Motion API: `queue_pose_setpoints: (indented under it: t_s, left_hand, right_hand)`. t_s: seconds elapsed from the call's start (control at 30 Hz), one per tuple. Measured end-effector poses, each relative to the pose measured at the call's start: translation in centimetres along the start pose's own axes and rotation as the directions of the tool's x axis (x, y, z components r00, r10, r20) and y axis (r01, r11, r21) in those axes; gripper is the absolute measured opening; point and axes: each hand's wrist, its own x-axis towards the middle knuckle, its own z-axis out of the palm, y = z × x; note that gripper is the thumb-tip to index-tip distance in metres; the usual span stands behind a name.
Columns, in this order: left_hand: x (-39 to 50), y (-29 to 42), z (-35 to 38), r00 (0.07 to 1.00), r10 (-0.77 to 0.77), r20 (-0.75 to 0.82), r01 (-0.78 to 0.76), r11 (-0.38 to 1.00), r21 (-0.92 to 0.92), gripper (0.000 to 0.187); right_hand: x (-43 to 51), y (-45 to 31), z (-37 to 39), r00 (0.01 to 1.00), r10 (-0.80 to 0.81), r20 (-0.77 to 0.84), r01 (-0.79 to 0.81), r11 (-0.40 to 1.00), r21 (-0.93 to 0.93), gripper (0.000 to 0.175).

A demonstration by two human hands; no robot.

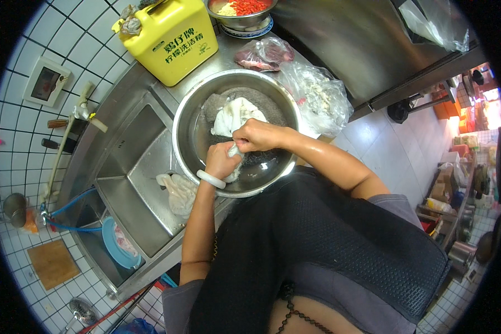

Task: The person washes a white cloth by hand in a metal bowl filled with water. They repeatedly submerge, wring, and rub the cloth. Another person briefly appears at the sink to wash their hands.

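A large round metal basin [183, 154] stands at the sink's edge before me. Over its near half my left hand [222, 158] grips a pale, wet, soft piece [235, 170], which looks like animal tripe or skin. My right hand [254, 135] pinches the same piece from the other side, knuckles touching my left fingers. Beyond them in the basin lie a whitish piece [238, 115] and a grey-brown textured mass [267, 102], with some liquid. A white bangle circles my left wrist.
Left of the basin is a steel sink [140, 175] with a pale wet piece [179, 194]; a blue basin [119, 246] sits lower left. Behind stand a yellow jug [173, 41], bagged red meat [263, 54], a clear bag with pale contents [317, 98] and a bowl of chopped red and yellow food [242, 10].
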Motion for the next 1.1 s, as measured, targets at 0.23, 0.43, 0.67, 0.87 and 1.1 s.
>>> queue_pose_setpoints:
  t_s: [0.23,0.43,0.67,0.87,1.1]
  left_hand:
    - [-0.3,-1.5,1.6,0.993,-0.039,-0.113,0.049,0.995,0.084,0.019]
    - [-0.5,-4.3,1.2,0.982,-0.175,-0.066,0.118,0.853,-0.509,0.027]
    - [-0.2,-3.8,1.3,0.987,-0.142,-0.079,0.090,0.885,-0.458,0.030]
    - [-0.8,-1.8,1.0,0.993,-0.018,-0.117,0.017,1.000,-0.006,0.017]
    - [-0.6,-1.4,1.5,0.998,-0.004,-0.065,0.022,0.961,0.276,0.013]
  right_hand:
    - [0.2,3.2,1.5,0.991,-0.046,-0.125,0.028,0.990,-0.139,0.009]
    - [-0.5,3.9,-0.6,0.939,0.078,-0.335,-0.058,0.996,0.069,0.016]
    - [0.0,1.3,0.6,0.990,0.060,-0.124,-0.034,0.980,0.198,0.030]
    - [0.3,1.2,1.4,0.994,0.068,-0.088,-0.058,0.993,0.105,0.024]
    - [0.5,1.0,1.3,0.988,-0.048,0.149,0.061,0.994,-0.087,0.016]
